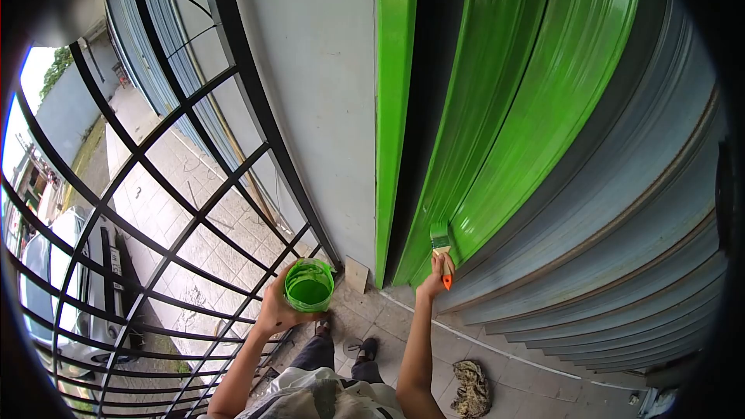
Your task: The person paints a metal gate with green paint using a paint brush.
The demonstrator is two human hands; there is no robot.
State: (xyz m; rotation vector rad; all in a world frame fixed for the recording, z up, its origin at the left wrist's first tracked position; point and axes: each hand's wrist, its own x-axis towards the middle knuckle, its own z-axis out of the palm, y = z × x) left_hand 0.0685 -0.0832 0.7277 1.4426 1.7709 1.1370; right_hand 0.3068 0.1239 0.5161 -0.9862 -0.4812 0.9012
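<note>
Shutter (pixel 590 186) of ribbed grey metal fills the right side of a head-down view, and its slats nearest the door edge are coated in wet, glossy green paint. Left of the shutter stands a green-painted upright post (pixel 394 109), then a plain pale wall (pixel 310 93). Further left of the shutter, a black metal gate (pixel 155 209) of curved crossing bars looks out on a paved yard and a parked silver car (pixel 54 279). Below the shutter lies a tiled floor (pixel 535 372), with a crumpled rag (pixel 470 388) on it close to the shutter's foot. The person's two feet in sandals show on the tiles between gate and shutter. The right hand (pixel 434 283) reaches forward with a straight arm and grips the orange handle of a paintbrush (pixel 441 244), whose green-loaded bristles touch the painted slats low on the shutter. The left hand (pixel 279 310) is held out to the left of the shutter, near the gate, fingers wrapped under and around a small round tub (pixel 309 285). The tub is open, upright and holds green paint, with green smears on its rim.
</note>
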